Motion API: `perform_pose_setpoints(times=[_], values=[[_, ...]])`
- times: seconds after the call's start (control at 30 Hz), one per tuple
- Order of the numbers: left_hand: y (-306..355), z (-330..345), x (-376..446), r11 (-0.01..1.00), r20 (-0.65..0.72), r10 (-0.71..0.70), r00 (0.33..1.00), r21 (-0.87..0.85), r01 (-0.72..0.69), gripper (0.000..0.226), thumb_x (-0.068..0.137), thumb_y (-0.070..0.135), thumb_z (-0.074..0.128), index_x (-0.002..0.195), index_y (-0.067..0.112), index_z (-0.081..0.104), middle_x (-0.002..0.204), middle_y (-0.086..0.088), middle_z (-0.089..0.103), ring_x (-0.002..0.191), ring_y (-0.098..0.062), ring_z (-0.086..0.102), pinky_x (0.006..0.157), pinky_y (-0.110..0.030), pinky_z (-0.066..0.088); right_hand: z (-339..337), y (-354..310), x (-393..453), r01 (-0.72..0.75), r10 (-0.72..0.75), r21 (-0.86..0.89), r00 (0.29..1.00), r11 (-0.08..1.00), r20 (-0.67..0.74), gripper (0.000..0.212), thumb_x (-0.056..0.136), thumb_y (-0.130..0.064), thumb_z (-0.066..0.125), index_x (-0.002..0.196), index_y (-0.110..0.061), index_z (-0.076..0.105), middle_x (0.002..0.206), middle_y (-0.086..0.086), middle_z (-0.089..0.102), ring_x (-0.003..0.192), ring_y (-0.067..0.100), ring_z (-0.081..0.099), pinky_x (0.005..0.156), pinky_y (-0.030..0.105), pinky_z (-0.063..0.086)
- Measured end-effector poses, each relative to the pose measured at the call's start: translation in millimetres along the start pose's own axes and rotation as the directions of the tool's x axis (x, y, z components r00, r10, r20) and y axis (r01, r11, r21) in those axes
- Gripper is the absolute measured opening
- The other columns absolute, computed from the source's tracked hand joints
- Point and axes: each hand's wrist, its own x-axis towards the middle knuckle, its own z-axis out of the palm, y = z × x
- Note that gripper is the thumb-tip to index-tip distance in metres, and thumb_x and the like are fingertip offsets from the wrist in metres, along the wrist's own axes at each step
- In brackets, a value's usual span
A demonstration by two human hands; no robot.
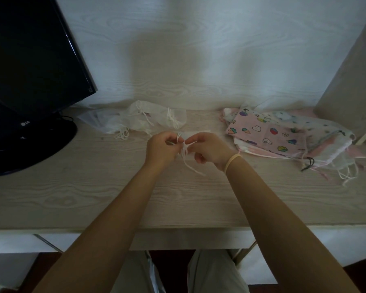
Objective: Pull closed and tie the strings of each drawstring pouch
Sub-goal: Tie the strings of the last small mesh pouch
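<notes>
A: Head view: what are the hands doing at the middle of the desk?

B: The left hand [161, 148] and the right hand [207, 150] are working close together just above the desk [72, 195]. Both are curling their fingers round thin white strings [185, 154], pinching them between thumb and fingertips.

A: How are the strings looking?

B: They are bunching into a small tangle between the two hands, with a loop standing up by the left thumb and two loose ends trailing down toward the near edge of the desk. Whether a knot is forming I cannot tell.

A: And the pouch they belong to?

B: A white pouch [195, 133] is lying flat just behind the hands, mostly hidden by them, so its mouth is not showing.

A: What is lying further out?

B: To the left, a heap of white pouches [144, 119] is resting by the back wall, their cords curling on the wood. To the right, a pile of printed pouches [283, 134] is spreading out, a pink one with little fruit and rabbit pictures sitting on top, strings dangling off its near side. A pale band [232, 161] is circling the right wrist.

A: Anything else?

B: A dark monitor [30, 66] is standing on its round base at the far left, well apart from the hands.
</notes>
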Motion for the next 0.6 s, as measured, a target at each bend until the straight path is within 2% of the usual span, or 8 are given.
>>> perform_pose_setpoints(times=[0.1, 0.17, 0.37, 0.5, 0.6], values=[[-2.7, 2.1, -3.0, 0.999, 0.002, 0.005, 1.0, -0.04, -0.005, 0.026, 0.076, 0.005, 0.078, 0.071, 0.028, 0.067, 0.073, 0.006, 0.069, 0.065, -0.015, 0.068, 0.067, -0.042, 0.061, 0.9, 2.2, 1.5, -0.032, 0.031, 0.016, 0.998, 0.999, 0.06, 0.02, 0.083, -0.002, 0.06, 0.101, 0.0, 0.07, 0.068, 0.008, 0.061, 0.042, 0.014, 0.045, 0.043, 0.022, 0.029], [-4.7, 3.9, -4.7, 0.999, 0.007, 0.019, 1.0, -0.046, -0.018, 0.025, 0.076, 0.006, 0.079, 0.072, 0.029, 0.067, 0.074, 0.005, 0.069, 0.068, -0.017, 0.069, 0.068, -0.041, 0.06, 0.5, 4.1, 0.7, -0.062, 0.059, 0.016, 0.991, 0.998, 0.116, 0.017, 0.083, -0.002, 0.061, 0.096, 0.001, 0.071, 0.066, 0.008, 0.057, 0.043, 0.012, 0.044, 0.044, 0.022, 0.029], [-4.3, 3.9, -3.2, 0.997, 0.028, 0.004, 1.0, -0.074, -0.002, 0.022, 0.075, 0.006, 0.08, 0.077, 0.025, 0.068, 0.08, -0.002, 0.072, 0.073, -0.017, 0.069, 0.071, -0.034, 0.06, -3.3, 12.7, 2.4, -0.104, 0.092, 0.108, 0.99, 0.989, 0.109, 0.01, 0.082, -0.004, 0.067, 0.082, -0.013, 0.07, 0.056, 0.002, 0.054, 0.046, 0.012, 0.044, 0.045, 0.021, 0.031], [-3.4, 1.5, -4.5, 0.99, 0.068, -0.069, 0.995, -0.12, 0.077, 0.016, 0.077, 0.002, 0.078, 0.078, 0.015, 0.068, 0.075, -0.001, 0.07, 0.06, -0.006, 0.066, 0.063, -0.022, 0.055, -1.3, 10.6, 2.4, -0.163, 0.147, 0.141, 0.982, 0.976, 0.117, 0.006, 0.087, -0.011, 0.058, 0.083, -0.01, 0.063, 0.072, 0.004, 0.062, 0.047, 0.013, 0.045, 0.048, 0.024, 0.032], [-6.2, 2.3, -4.6, 0.983, 0.06, -0.119, 0.991, -0.13, 0.126, 0.01, 0.077, 0.001, 0.078, 0.081, 0.001, 0.068, 0.077, 0.0, 0.071, 0.061, -0.009, 0.065, 0.064, -0.025, 0.056, -3.8, 7.8, 4.0, -0.23, 0.205, 0.247, 0.971, 0.941, 0.121, 0.015, 0.087, -0.016, 0.048, 0.074, -0.01, 0.054, 0.067, 0.006, 0.056, 0.044, 0.015, 0.04, 0.046, 0.024, 0.028]])
